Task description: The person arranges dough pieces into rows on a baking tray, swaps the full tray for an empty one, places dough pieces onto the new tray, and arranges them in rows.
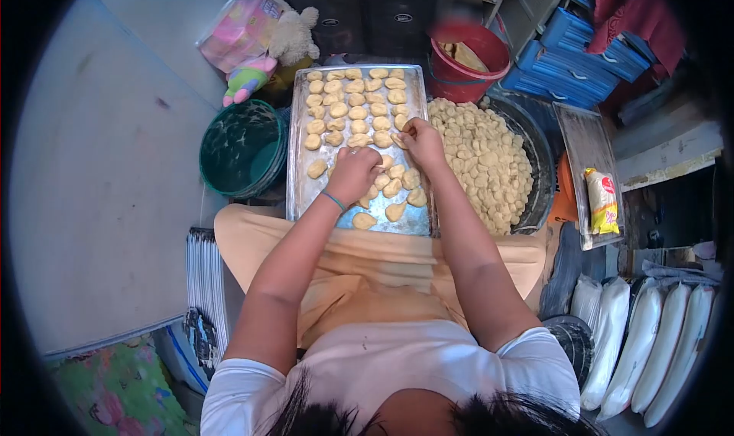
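A metal baking tray [297, 195] lies in front of my lap, with rows of round, flattened dough pieces [357, 113] over its far part. Looser dough pieces [395, 211] are scattered on its near part. My left hand [355, 174] is over the middle of the tray, fingers curled down at a dough piece partly hidden beneath them. At the tray's right edge, my right hand [422, 141] pinches a dough piece [398, 141] at the end of a row. Right of the tray, a big heap of dough lumps [482, 161] fills a black basin [541, 183].
A green bucket [243, 149] stands left of the tray. Behind the heap is a red bucket [468, 84]. To the right, a yellow-and-white packet [602, 200] lies on another tray [585, 141]. Several long white plastic-wrapped packs [638, 352] sit at lower right.
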Demonstrator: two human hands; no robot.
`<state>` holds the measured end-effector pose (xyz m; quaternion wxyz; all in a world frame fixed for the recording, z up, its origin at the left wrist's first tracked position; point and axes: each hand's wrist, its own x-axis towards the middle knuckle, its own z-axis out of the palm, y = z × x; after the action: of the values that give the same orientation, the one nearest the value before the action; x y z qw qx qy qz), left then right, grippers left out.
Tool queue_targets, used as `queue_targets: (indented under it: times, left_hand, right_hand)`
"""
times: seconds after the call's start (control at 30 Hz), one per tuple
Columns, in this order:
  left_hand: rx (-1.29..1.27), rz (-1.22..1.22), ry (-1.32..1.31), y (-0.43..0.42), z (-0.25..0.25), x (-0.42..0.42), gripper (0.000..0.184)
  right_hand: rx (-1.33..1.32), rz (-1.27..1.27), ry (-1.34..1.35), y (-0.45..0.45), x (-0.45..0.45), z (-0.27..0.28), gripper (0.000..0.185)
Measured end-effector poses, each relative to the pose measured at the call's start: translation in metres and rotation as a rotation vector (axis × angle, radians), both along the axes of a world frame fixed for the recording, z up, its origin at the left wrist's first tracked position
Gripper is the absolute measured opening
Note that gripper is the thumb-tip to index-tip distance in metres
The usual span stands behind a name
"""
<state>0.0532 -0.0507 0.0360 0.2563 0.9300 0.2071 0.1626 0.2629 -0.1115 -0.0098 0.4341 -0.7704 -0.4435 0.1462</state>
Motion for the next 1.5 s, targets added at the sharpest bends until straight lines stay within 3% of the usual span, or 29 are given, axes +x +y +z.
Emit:
queue_targets:
  times: [0.13,0.2,0.3,0.4,0.5,0.6,0.73,0.9,1.0,1.13,1.23,1.33,1.5]
  left_hand:
    - [-0.212,0.207,-0.138,0.005,0.034,-0.033,0.019]
    - [-0.382,0.367,-0.246,0.014,0.036,-0.058,0.021]
    - [-0.339,0.433,-0.151,0.051,0.013,-0.092,0.02]
    - [-0.41,0.512,-0.216,0.061,-0.001,-0.097,0.02]
    - [-0.191,0.49,-0.203,0.067,-0.015,-0.1,0.019]
    - [0.01,0.461,-0.121,0.064,-0.014,-0.101,0.027]
    - [0.218,0.378,0.028,0.043,0.007,-0.101,0.029]
    - [0.44,0.329,-0.018,0.038,0.005,-0.093,0.019]
    - [0.327,0.314,0.078,0.044,-0.004,-0.07,0.016]
    - [0.382,0.377,0.045,0.036,-0.006,-0.054,0.029]
    - [0.346,0.215,-0.042,0.025,0.005,-0.05,0.033]
    - [0.316,0.172,-0.04,0.029,-0.003,-0.043,0.025]
    - [0.384,0.292,-0.004,0.027,-0.018,-0.026,0.018]
  right_hand:
    - [0.04,-0.069,-0.038,-0.015,-0.016,0.033,0.028]
    - [0.072,0.112,-0.067,-0.025,-0.027,0.038,0.032]
    - [0.108,0.386,-0.209,-0.026,-0.07,0.047,0.041]
    - [0.02,0.42,-0.228,0.002,-0.113,0.048,0.044]
    - [-0.133,0.421,-0.498,0.015,-0.143,0.046,0.041]
    - [-0.353,0.41,-0.399,0.025,-0.138,0.047,0.044]
    - [-0.217,0.211,-0.101,0.013,-0.124,0.049,0.042]
    - [-0.313,0.263,-0.048,0.007,-0.097,0.036,0.033]
    - [-0.206,0.164,0.042,0.004,-0.09,0.037,0.026]
    - [0.061,0.17,0.198,-0.001,-0.078,0.024,0.029]
    - [0.127,0.351,-0.275,-0.006,-0.077,0.027,0.032]
    - [-0.214,0.218,-0.276,-0.011,-0.078,0.046,0.032]
    - [-0.256,0.118,-0.013,-0.018,-0.067,0.046,0.032]
